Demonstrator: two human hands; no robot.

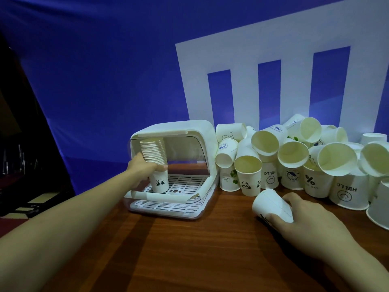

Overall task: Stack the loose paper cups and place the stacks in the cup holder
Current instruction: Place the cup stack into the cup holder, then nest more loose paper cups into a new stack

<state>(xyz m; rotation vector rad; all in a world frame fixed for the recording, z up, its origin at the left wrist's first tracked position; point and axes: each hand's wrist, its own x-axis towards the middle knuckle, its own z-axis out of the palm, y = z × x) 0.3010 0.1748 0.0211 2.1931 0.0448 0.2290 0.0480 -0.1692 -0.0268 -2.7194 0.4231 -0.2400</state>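
Observation:
A white cup holder (205, 133) with an open front and a slotted tray stands left of centre on the wooden table. Inside it, at the left, stands a tall stack of paper cups (155, 165); its bottom cup carries a panda print and rests on the tray. My left hand (144, 167) is wrapped around the stack's middle. My right hand (303, 216) grips a single white paper cup (271, 205), tipped on its side low over the table, right of the holder. A big pile of loose paper cups (294, 157) lies behind it.
The loose cups spread along the table's back right, some upright, some lying with their mouths toward me. A blue and white backdrop (105, 81) hangs behind the table. Bare wooden tabletop (189, 249) lies in front of the holder. Dark furniture stands at the far left.

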